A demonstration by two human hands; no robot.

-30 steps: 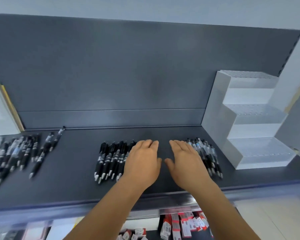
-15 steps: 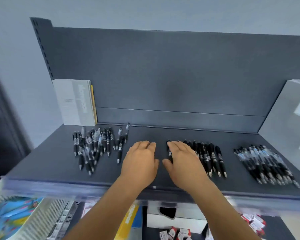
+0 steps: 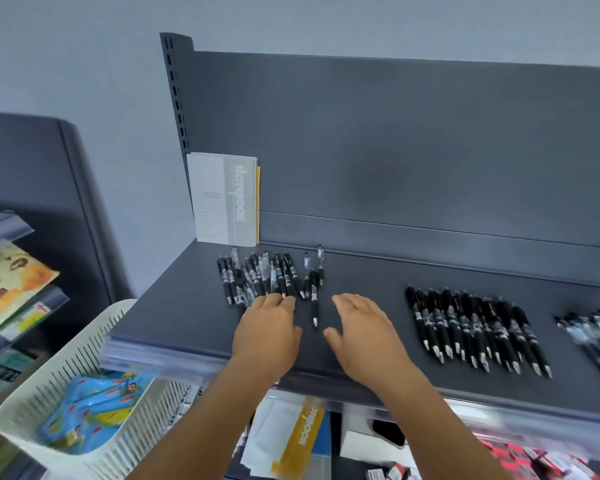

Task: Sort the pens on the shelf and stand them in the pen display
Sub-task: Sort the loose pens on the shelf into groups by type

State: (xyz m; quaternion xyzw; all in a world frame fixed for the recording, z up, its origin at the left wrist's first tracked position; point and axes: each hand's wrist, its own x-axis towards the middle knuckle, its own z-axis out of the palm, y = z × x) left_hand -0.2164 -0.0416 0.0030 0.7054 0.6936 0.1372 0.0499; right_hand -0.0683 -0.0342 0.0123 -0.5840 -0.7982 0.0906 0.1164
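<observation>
while both hands lie flat and hold nothing, fingers straight, the left hand (image 3: 267, 332) covers the near tips of the mixed heap (image 3: 264, 277) and the right hand (image 3: 362, 332) rests on bare shelf (image 3: 187, 323) just beside a stray pen (image 3: 314, 299) that lies between them. the step looks like sorting this heap. to do it well, i would draw one kind at a time toward the shelf edge, tips all facing one way, and keep them off the sorted row (image 3: 478, 329) to the right. a third group (image 3: 593, 332) lies blurred at the far right. the pen display is out of view. below left, a white basket (image 3: 25, 403) holds blue packets (image 3: 94, 407). farther back, a notebook (image 3: 224, 199) leans on the back panel.
</observation>
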